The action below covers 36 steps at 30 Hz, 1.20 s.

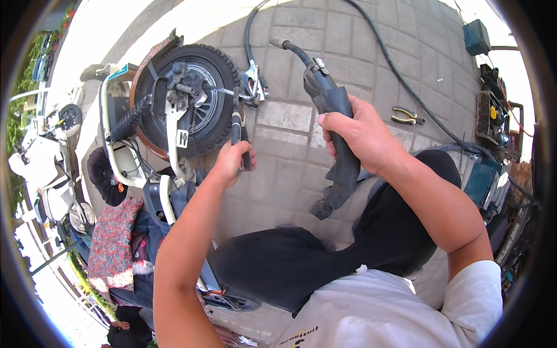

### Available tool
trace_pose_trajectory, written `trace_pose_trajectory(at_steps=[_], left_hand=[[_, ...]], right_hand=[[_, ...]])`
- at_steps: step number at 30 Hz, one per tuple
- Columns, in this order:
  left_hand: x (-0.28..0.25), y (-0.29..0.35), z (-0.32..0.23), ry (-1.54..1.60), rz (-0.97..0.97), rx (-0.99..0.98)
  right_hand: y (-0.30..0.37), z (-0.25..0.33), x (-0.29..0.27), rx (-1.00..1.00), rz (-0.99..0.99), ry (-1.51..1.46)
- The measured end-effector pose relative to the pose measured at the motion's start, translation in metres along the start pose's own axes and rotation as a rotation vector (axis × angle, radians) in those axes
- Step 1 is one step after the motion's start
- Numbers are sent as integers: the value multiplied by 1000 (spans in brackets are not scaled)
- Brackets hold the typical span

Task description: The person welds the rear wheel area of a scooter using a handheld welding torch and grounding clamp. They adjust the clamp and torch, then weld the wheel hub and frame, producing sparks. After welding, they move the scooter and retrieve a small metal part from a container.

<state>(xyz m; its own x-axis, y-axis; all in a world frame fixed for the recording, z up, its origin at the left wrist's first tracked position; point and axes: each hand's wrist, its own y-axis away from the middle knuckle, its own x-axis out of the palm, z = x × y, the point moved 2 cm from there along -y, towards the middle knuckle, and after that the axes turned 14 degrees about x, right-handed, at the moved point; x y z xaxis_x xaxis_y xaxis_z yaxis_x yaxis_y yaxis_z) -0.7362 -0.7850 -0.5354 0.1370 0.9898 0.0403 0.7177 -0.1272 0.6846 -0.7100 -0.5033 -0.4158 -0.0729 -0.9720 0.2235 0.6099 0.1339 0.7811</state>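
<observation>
My left hand point(234, 160) is closed round the dark handles of a pair of pliers point(237, 124). The jaws point away from me, beside the tyre of a scooter wheel point(194, 101), next to a thin metal rod point(223, 90) that runs out from the hub. My right hand point(362, 136) grips a welding torch point(331, 98) by its black, rubber-wrapped handle. Its bent neck and nozzle point(279, 43) point up and to the left, apart from the wheel. Just beyond the pliers, a metal ground clamp point(253, 81) sits near the rod's end, on a black cable.
Yellow-and-black pliers point(408, 116) lie on the paving point(348, 35) at the right. A thick cable point(383, 49) curves across it. Toolboxes point(498, 119) stand at the right edge. A floral cloth point(116, 246) covers part of the scooter; another scooter point(49, 165) stands at far left.
</observation>
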Motion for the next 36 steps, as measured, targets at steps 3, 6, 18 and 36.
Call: trace_pose_trajectory(at_steps=[3, 6, 18, 36], left_hand=[[-2, 2, -5, -66, 2, -6], [-2, 0, -4, -93, 16, -4], [-16, 1, -11, -161, 70, -54], [-9, 0, -25, -219, 72, -85]], right_hand=[[-3, -7, 4, 3, -24, 118], [-12, -19, 13, -5, -48, 237], [-26, -60, 24, 26, -185, 487], [-33, -11, 30, -115, -116, 724]])
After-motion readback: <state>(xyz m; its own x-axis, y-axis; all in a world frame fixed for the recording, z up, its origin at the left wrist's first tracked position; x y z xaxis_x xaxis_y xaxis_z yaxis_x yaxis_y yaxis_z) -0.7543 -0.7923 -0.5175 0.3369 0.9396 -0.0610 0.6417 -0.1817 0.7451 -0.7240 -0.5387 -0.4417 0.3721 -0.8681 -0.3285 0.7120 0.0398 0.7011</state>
